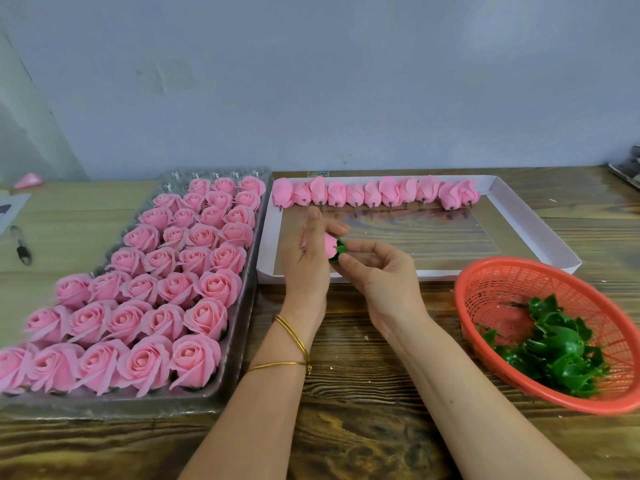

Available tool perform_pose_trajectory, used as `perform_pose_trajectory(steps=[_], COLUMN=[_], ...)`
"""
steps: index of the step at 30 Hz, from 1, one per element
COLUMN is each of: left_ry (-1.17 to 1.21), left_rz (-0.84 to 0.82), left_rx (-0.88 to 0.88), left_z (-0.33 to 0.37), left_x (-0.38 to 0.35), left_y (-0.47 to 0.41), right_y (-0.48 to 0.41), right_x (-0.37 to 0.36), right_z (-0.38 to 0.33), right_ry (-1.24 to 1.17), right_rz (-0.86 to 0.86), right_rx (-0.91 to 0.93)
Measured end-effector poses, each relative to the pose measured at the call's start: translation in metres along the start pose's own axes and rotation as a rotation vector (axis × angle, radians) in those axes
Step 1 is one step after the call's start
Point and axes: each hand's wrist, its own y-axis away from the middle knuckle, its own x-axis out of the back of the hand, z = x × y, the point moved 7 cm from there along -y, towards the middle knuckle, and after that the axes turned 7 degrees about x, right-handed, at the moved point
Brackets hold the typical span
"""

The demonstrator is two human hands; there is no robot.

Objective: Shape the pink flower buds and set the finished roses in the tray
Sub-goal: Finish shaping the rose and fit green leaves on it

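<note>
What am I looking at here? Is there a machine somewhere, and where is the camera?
There is no machine. These are a person's two bare hands, filmed by a single camera worn on the person's head, which looks forward and down.

The left hand holds a pink bud. The right hand pinches a green leaf cup at the bud's base.

Three containers sit on the wooden table:
- On the left, a clear tray is mostly filled with open pink roses.
- In the middle, a shallow white box has a row of closed buds along its far edge.
- On the right, a red basket holds more green cups.
</note>
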Motion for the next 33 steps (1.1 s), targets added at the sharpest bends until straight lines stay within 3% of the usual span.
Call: perform_pose_trajectory(steps=[7, 25, 33], left_ry=[-0.018, 0.033, 0.036], left_rz=[-0.007, -0.049, -0.032], left_rx=[-0.046, 0.062, 0.078], left_z=[0.0018, -0.0039, -0.0033], left_x=[-0.0017, -0.0058, -0.0022], left_y=[0.0002, 0.0003, -0.0011], right_y=[0.0008, -0.002, 0.0], right_x=[0.0, 0.0025, 0.0009], right_z=[-0.0033, 0.002, -0.0042], right_ry=[0.051, 0.017, 0.09], right_rz=[-0.002, -0.006, -0.009], right_rx=[0.046, -0.035, 0.048])
